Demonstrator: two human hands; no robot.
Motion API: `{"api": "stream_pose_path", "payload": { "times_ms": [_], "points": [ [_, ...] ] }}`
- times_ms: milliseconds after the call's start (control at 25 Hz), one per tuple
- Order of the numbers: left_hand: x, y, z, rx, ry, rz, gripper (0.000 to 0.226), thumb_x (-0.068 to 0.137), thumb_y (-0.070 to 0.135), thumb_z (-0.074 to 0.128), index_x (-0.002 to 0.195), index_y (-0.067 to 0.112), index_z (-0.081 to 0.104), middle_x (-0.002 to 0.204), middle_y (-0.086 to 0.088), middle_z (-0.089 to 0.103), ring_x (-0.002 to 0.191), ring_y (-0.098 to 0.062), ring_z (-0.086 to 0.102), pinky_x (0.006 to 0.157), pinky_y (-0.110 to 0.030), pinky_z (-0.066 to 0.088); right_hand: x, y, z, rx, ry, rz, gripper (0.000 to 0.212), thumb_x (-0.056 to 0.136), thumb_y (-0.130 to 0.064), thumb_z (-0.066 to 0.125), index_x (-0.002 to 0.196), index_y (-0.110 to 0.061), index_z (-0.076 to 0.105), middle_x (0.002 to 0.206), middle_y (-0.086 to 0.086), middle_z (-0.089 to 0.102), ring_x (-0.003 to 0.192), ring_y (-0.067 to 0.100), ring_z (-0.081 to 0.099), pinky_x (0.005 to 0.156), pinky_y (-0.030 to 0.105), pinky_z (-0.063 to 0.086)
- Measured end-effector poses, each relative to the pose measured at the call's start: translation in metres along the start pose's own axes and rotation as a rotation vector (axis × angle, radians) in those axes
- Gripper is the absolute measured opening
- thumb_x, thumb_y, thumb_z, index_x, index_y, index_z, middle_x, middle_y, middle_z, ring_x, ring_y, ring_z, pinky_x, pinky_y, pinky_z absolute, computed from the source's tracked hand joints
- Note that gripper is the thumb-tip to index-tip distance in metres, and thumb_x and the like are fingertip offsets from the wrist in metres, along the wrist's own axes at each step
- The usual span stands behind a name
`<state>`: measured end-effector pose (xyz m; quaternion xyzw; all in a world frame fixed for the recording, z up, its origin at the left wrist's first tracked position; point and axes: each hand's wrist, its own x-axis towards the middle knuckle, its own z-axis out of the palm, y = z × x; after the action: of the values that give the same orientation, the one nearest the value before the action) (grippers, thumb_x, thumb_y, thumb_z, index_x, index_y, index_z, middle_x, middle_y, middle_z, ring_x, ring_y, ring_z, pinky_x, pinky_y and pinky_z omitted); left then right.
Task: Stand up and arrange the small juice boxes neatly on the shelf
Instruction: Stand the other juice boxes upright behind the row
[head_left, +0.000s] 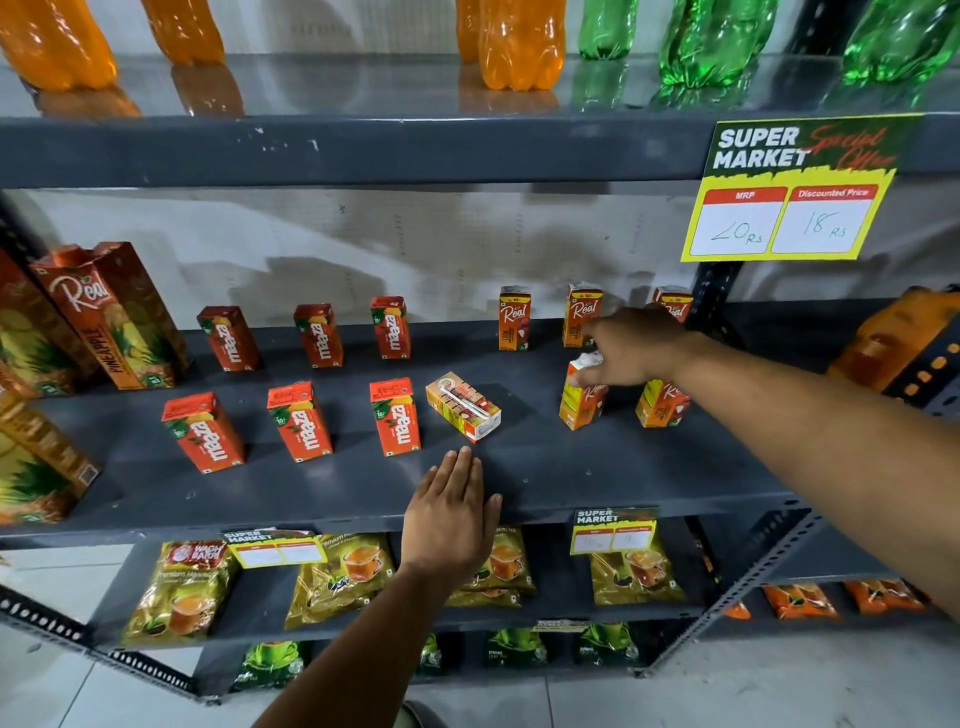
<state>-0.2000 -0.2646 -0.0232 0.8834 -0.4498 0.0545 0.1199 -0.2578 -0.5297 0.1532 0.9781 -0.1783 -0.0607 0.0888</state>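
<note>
Small juice boxes stand in two rows on the grey middle shelf (571, 483). Red Maaza boxes (304, 421) fill the left half, orange Real boxes (514, 319) the right half. One small box (464, 407) lies on its side in the front row, straw side up. My right hand (631, 345) grips the top of an upright Real box (582, 402) in the front row. Another Real box (661, 405) stands just right of it. My left hand (452, 514) rests flat on the shelf's front edge, fingers together, just below the lying box.
Tall Real pineapple cartons (111, 312) stand at the shelf's left end. Orange and green bottles (519, 47) line the shelf above. A yellow price sign (789, 197) hangs at upper right. Tea packets (182, 587) fill the shelf below. An orange bag (898, 343) sits at the right.
</note>
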Motion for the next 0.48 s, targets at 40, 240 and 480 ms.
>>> {"api": "stream_pose_path", "payload": {
  "times_ms": [40,240,480],
  "points": [
    [0.000,0.000,0.000,0.001,0.001,0.000,0.073,0.094,0.053,0.002,0.144,0.008,0.031,0.155,-0.012,0.027,0.143,-0.024,0.019,0.116,-0.036,0.009,0.000,-0.004,0.002,0.010,0.007,0.030,0.061,0.074,-0.074,0.055,0.096,-0.017,0.057,0.084,0.004,0.063,0.074,0.021,0.057,0.063,0.031,0.039],
    [0.000,0.001,0.000,0.011,0.002,-0.001,0.072,0.094,0.052,0.002,0.145,0.008,0.029,0.155,-0.011,0.025,0.144,-0.023,0.017,0.117,-0.036,0.010,-0.002,-0.014,-0.005,0.040,0.060,0.088,0.062,0.076,-0.075,0.050,0.084,-0.013,0.057,0.079,0.005,0.062,0.067,0.019,0.056,0.059,0.029,0.039],
    [-0.001,0.003,-0.002,0.006,-0.006,-0.015,0.075,0.093,0.054,0.000,0.145,0.006,0.025,0.156,-0.013,0.022,0.145,-0.024,0.014,0.116,-0.034,0.002,0.019,-0.061,-0.006,0.276,0.183,-0.105,0.047,0.081,-0.053,0.063,0.111,-0.018,0.061,0.090,0.002,0.067,0.078,0.018,0.061,0.066,0.032,0.051]
  ]
}}
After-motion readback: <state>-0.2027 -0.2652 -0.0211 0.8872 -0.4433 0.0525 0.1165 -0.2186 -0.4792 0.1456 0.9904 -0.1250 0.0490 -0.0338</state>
